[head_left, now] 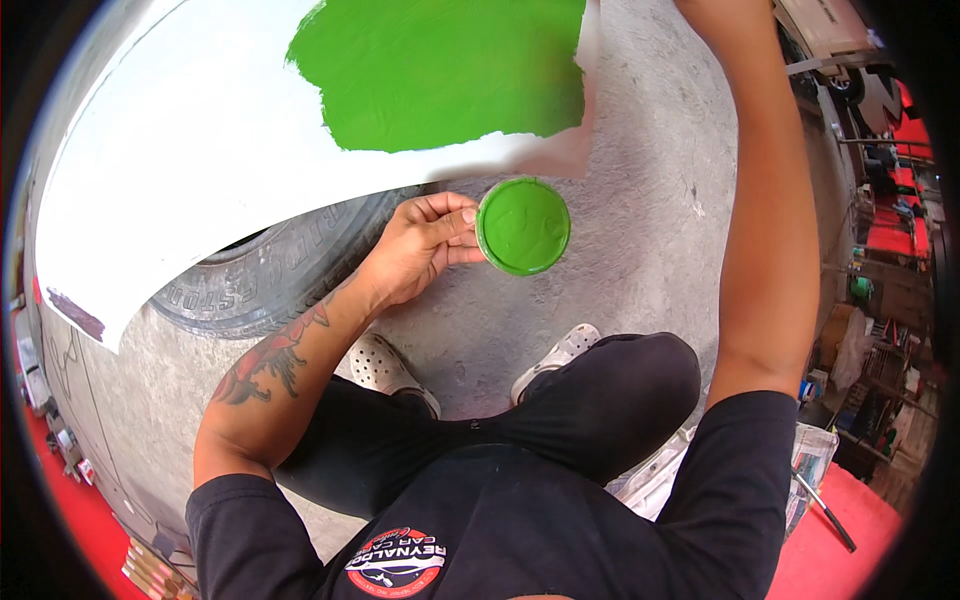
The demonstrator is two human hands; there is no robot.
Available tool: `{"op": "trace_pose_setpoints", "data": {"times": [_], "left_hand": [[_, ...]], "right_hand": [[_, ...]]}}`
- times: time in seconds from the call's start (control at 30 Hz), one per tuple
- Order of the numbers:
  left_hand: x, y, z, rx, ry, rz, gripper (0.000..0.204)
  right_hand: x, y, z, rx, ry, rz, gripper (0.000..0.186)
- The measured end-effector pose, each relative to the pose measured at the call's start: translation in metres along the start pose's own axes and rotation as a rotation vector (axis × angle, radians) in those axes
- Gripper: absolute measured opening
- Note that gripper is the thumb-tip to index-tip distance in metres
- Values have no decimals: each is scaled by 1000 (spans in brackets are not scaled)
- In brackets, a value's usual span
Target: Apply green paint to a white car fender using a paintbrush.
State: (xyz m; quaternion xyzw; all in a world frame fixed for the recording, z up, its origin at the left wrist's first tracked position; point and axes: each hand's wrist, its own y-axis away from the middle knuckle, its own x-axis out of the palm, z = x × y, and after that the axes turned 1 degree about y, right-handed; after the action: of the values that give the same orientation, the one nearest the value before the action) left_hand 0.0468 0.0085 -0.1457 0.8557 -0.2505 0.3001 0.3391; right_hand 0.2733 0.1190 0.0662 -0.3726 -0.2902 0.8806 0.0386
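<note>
My left hand (428,240) is closed on the side of a small round container of green paint (523,227), thumb on the near rim and fingers behind. The paint's surface faces up at me; how deep the container goes is hidden. Just beyond it is the lower edge of a white car body panel (190,150), with a broad, ragged-edged green painted patch (450,75). My right arm stretches up along the right side. Only the wrist end of my right hand (700,8) shows at the top edge, so its fingers are out of sight.
A black tyre (290,270) sits under the panel, left of my left hand. Below me is grey concrete floor (640,260), with my pale perforated clogs (385,370) on it. Newspaper (815,455) and a thin dark-handled tool (825,510) lie by my right side. Cluttered shelving (890,370) stands farther right.
</note>
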Motion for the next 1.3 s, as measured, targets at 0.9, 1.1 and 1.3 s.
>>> {"op": "trace_pose_setpoints", "data": {"times": [0.9, 1.1, 1.3], "left_hand": [[-18, 9, 3, -56, 6, -15, 15], [-20, 12, 1, -57, 24, 9, 15], [-21, 12, 1, -48, 10, 0, 16]], "right_hand": [[76, 169, -64, -152, 247, -47, 43], [69, 209, -70, -140, 290, 145, 50], [45, 233, -68, -119, 299, 285, 47]]}}
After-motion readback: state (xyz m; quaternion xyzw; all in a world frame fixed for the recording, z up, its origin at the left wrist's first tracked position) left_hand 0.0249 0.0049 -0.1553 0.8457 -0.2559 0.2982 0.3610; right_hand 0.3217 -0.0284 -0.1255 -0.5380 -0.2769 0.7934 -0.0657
